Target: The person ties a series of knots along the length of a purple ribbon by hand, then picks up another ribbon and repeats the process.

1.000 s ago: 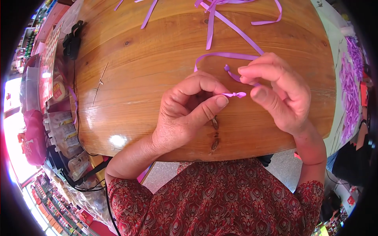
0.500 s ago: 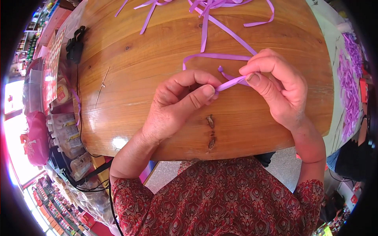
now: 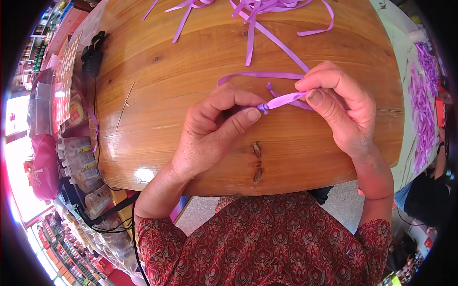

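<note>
A purple ribbon (image 3: 285,99) is stretched between my two hands over the wooden table. My left hand (image 3: 214,121) pinches it beside a small knot (image 3: 263,108) that shows at the thumb tip. My right hand (image 3: 341,105) grips the ribbon's other side between thumb and forefinger, a little higher. Behind the fingers, a loop of the ribbon curves across the table, and a small knotted tip (image 3: 269,87) pokes up between the hands. One strand runs from near my right hand toward the far ribbon pile.
Loose purple ribbons (image 3: 260,5) lie at the table's (image 3: 181,71) far edge. A twisted thin wire or twig (image 3: 126,102) and a black device with a cable (image 3: 91,55) are at the left. More purple ribbons (image 3: 422,112) cover a pale surface at right. Plastic packages (image 3: 81,162) crowd the left side.
The knot by my left thumb has come into sight. My right hand has shifted slightly right, and the ribbon span between the hands looks longer.
</note>
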A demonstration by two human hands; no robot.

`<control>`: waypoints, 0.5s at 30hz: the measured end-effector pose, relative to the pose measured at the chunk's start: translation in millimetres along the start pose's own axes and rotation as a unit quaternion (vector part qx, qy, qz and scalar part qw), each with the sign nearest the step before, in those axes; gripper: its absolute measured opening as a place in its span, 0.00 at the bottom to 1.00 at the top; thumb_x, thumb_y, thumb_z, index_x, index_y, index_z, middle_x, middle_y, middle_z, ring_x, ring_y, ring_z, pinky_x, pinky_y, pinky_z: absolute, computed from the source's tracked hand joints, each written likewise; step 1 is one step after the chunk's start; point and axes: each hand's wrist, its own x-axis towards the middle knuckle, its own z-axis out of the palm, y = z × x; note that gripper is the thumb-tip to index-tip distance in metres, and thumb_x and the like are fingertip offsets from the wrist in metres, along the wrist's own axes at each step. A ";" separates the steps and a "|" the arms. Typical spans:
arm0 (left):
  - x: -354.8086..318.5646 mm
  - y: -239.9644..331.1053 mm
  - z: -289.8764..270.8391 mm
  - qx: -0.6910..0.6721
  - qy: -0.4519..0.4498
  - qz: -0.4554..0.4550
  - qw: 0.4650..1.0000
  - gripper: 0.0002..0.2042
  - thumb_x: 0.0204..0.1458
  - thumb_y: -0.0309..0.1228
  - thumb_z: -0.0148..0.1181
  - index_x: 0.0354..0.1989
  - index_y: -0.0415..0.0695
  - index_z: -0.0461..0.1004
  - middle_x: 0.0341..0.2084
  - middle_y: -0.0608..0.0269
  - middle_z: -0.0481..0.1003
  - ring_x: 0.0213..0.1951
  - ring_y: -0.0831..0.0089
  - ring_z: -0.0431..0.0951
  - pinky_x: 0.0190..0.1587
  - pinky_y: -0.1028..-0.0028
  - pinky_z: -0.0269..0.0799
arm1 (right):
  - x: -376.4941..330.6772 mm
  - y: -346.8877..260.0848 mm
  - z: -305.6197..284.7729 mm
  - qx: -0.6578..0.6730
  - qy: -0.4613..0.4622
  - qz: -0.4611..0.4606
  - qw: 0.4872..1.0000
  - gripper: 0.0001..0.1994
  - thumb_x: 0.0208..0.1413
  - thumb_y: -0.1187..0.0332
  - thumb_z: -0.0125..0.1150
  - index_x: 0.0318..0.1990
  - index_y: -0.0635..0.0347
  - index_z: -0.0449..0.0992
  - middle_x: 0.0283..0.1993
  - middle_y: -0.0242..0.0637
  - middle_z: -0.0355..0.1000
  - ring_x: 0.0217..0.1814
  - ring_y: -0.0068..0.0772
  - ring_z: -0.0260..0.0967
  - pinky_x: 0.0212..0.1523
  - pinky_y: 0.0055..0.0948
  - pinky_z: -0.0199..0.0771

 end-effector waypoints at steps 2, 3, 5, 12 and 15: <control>0.6 4.7 2.8 -0.033 0.018 -0.028 0.999 0.07 0.56 0.20 0.54 0.42 0.38 0.74 0.37 0.69 0.72 0.42 0.82 0.69 0.48 0.81 0.64 | -0.8 -0.3 0.0 0.006 0.007 0.009 1.000 0.06 0.57 0.81 0.53 0.42 0.69 0.74 0.38 0.36 0.70 0.41 0.22 0.66 0.43 0.19 0.67; 0.8 6.2 3.8 -0.065 0.036 -0.055 0.996 0.06 0.56 0.20 0.55 0.41 0.38 0.74 0.37 0.69 0.72 0.42 0.82 0.70 0.48 0.81 0.64 | -1.3 -0.2 0.0 0.006 0.007 0.009 1.000 0.06 0.57 0.81 0.53 0.42 0.69 0.74 0.38 0.36 0.70 0.41 0.22 0.66 0.43 0.19 0.67; 0.0 5.2 1.1 -0.070 0.033 -0.060 0.995 0.06 0.56 0.20 0.55 0.41 0.38 0.74 0.36 0.69 0.72 0.41 0.82 0.70 0.47 0.81 0.65 | -1.4 0.9 1.3 0.019 0.014 0.027 0.999 0.06 0.58 0.79 0.52 0.41 0.69 0.73 0.38 0.37 0.68 0.39 0.22 0.64 0.42 0.18 0.64; -1.6 6.1 0.6 -0.091 0.027 -0.074 0.993 0.06 0.56 0.20 0.55 0.40 0.37 0.74 0.35 0.69 0.73 0.40 0.83 0.70 0.46 0.82 0.66 | -1.2 0.2 2.5 0.021 0.025 0.042 0.999 0.06 0.59 0.78 0.52 0.41 0.69 0.73 0.39 0.36 0.68 0.39 0.21 0.64 0.41 0.18 0.64; -1.9 3.4 1.9 -0.089 0.036 -0.063 0.993 0.05 0.55 0.20 0.55 0.40 0.37 0.74 0.34 0.69 0.73 0.39 0.84 0.70 0.45 0.82 0.66 | -1.4 -0.1 2.4 0.023 0.026 0.047 0.998 0.06 0.59 0.78 0.53 0.41 0.69 0.73 0.39 0.36 0.68 0.38 0.21 0.64 0.41 0.17 0.64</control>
